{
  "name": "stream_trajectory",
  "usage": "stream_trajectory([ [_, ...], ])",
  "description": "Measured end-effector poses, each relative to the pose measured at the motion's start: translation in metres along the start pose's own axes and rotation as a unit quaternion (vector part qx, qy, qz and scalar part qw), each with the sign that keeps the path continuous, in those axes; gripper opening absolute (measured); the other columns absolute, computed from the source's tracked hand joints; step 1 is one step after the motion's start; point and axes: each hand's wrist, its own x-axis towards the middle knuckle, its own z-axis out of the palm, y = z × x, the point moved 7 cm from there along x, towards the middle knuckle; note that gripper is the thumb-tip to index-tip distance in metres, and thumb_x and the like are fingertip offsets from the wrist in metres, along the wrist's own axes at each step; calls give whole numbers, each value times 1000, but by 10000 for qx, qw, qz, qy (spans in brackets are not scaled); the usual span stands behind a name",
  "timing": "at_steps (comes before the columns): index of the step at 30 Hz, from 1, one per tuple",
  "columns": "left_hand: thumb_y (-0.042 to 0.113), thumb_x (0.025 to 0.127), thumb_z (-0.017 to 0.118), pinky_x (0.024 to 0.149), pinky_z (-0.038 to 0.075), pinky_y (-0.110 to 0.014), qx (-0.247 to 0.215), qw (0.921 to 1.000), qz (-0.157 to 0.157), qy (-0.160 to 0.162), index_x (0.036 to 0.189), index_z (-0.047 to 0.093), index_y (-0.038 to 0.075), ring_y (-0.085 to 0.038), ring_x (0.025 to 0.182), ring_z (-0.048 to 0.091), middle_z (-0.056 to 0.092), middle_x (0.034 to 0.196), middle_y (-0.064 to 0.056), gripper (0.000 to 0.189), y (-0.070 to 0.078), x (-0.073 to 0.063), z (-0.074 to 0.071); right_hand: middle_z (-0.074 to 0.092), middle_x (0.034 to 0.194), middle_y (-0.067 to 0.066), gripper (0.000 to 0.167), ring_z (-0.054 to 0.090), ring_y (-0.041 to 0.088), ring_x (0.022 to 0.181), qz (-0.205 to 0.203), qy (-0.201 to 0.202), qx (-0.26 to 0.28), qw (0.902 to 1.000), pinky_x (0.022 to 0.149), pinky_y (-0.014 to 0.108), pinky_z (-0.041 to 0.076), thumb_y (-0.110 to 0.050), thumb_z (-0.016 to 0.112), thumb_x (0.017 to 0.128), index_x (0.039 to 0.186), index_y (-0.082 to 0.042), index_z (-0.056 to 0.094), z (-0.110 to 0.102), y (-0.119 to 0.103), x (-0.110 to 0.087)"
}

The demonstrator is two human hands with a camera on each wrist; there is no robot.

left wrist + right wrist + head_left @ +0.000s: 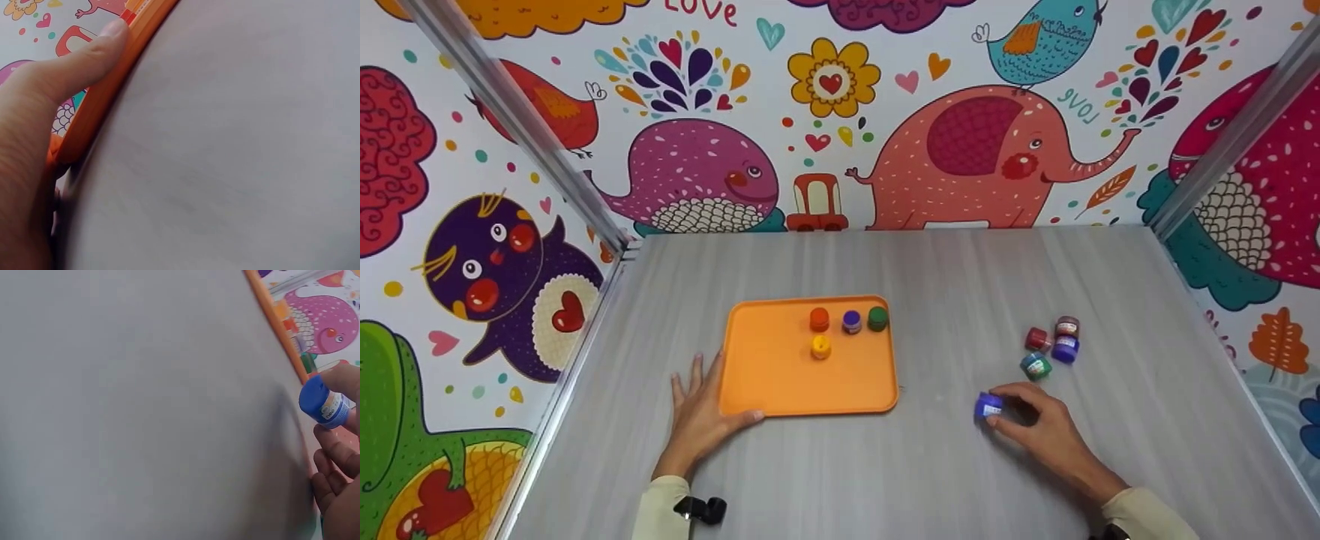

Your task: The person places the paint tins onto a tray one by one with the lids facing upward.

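Note:
My right hand (1046, 427) pinches a small blue-lidded paint jar (988, 406) between thumb and fingers, to the right of the tray. In the right wrist view the jar (324, 402) shows its blue cap and a printed label. At the near left corner of the orange tray (780, 394), my left hand (701, 412) rests with its thumb on the front rim and its other fingers spread along the left side. The left wrist view shows that thumb (90, 62) lying over the tray's edge (104, 104).
On the tray stand a red jar (819, 320), a purple jar (851, 322), a green jar (877, 319) and a yellow jar (820, 346). Beyond my right hand are a dark red jar (1038, 340), a brownish jar (1066, 326), another blue jar (1065, 349) and a green-labelled jar (1036, 366).

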Motion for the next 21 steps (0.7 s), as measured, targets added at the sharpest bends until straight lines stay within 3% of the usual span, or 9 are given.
stream_trajectory([
  [6,69,76,89,129,-15,-71,26,10000,-28,-42,174,25,2,-52,168,5,24,178,-29,135,-1,1,0,73,125,19,41,71,14,107,675,-132,1212,9902,93,20,59,9,85,89,129,7,73,7,-3,12],
  [13,70,76,90,129,-15,-71,-2,9999,-79,-70,175,24,4,-52,168,3,23,178,-28,136,-1,-1,0,72,130,22,48,70,13,110,590,-508,1232,9893,95,18,58,5,86,91,135,8,71,28,-9,29],
  [21,71,76,89,129,-15,-71,-7,10000,-38,-34,176,23,6,-51,168,4,23,179,-27,136,0,0,0,72,128,20,44,69,20,111,364,-859,1027,9903,96,21,58,-1,85,94,135,3,71,56,-18,49],
])
